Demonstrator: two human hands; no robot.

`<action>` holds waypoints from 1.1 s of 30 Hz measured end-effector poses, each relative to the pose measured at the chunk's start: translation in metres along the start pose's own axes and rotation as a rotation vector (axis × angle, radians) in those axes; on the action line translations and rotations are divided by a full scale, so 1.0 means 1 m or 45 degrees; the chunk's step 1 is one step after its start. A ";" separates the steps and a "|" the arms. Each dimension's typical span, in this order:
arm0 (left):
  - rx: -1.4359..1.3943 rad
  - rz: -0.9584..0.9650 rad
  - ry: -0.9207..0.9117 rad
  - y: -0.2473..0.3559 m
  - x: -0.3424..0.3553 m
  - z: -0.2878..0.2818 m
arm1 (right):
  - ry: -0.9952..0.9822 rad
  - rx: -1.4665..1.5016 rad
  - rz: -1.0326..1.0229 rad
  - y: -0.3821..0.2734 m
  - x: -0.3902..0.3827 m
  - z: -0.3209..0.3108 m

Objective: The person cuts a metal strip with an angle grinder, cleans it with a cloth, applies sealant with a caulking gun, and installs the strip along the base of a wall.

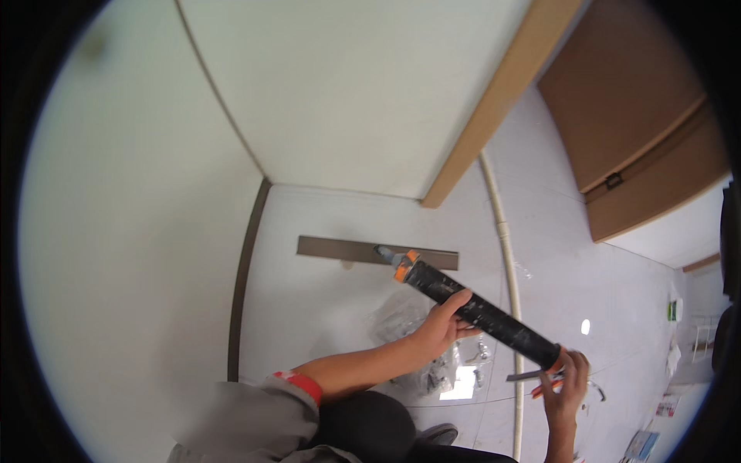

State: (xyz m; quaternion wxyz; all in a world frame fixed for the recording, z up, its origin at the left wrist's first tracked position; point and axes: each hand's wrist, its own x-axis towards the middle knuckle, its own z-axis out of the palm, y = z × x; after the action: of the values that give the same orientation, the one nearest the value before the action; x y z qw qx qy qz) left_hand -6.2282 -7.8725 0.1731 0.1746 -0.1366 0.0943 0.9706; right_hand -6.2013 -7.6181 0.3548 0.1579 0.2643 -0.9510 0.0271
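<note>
A caulking gun [494, 320] with a black, paint-specked barrel and orange end caps lies slantwise across my hands. Its grey nozzle points to the upper left, over a brown skirting strip [332, 248] on the floor. My left hand [444, 328] holds the barrel from below, near its middle, with the thumb on top. At the rear end, my right hand [567, 386] closes round the orange cap and handle area. A dark trigger lever and a hooked rod end show beside the right fingers. The palm hides part of the handle.
A clear plastic bag [405, 316] with small metal parts lies on the floor below my left hand. A cream pipe [505, 231] runs along the tiles. White walls with a dark skirting [248, 278] stand left, wooden trim [494, 108] ahead, a brown cabinet [641, 123] at upper right.
</note>
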 end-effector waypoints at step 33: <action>0.021 0.456 0.573 -0.002 -0.020 0.047 | -1.058 2.226 0.867 0.095 0.023 -0.018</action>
State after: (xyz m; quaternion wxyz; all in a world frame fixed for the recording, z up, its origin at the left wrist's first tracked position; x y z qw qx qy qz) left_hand -6.2204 -7.8663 0.2234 -0.0238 -0.3285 0.1610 0.9304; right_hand -6.2638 -7.5456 0.3819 -0.4478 -0.0086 -0.6028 0.6603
